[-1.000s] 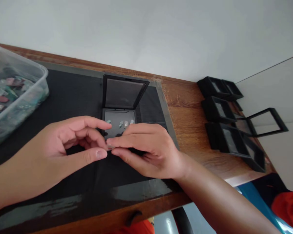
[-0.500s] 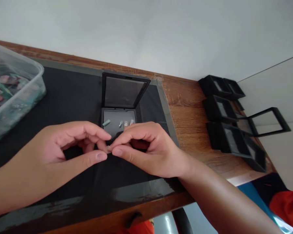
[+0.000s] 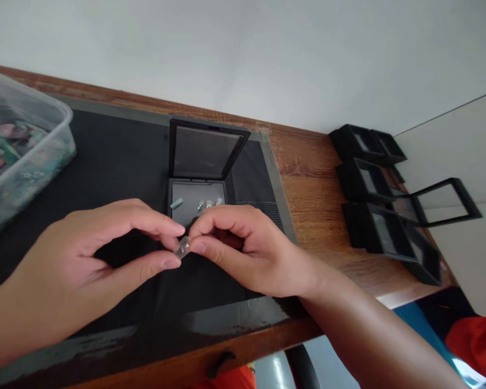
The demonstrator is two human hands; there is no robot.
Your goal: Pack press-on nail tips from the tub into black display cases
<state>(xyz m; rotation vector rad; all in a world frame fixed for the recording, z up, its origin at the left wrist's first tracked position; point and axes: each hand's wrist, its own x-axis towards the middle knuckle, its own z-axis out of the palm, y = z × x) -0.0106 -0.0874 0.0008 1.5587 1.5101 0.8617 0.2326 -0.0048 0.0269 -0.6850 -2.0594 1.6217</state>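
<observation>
A small clear press-on nail point(image 3: 182, 248) with a pale shape on it is between my two hands, above the black mat. The thumb and index finger of my right hand point(image 3: 245, 248) pinch its right side. My left hand point(image 3: 105, 259) has its thumb against the lower end and a finger behind, with the index fingertip raised above it. Just beyond stands an open black box point(image 3: 198, 188) with its clear-windowed lid up. Inside lie a grey-green nail point(image 3: 177, 203) at the left and several decorated nails point(image 3: 209, 205) at the right, partly hidden by my right hand.
A clear plastic bin point(image 3: 60, 127) full of small bags and coloured pieces stands at the left. Several black boxes point(image 3: 389, 232) are stacked at the right on the wooden table point(image 3: 303, 178), one lid open. A grey wall rises behind.
The nail has turned so that its face shows between my fingers; it was almost hidden before. My left fingers have shifted slightly around it. The boxes and bin have not moved.
</observation>
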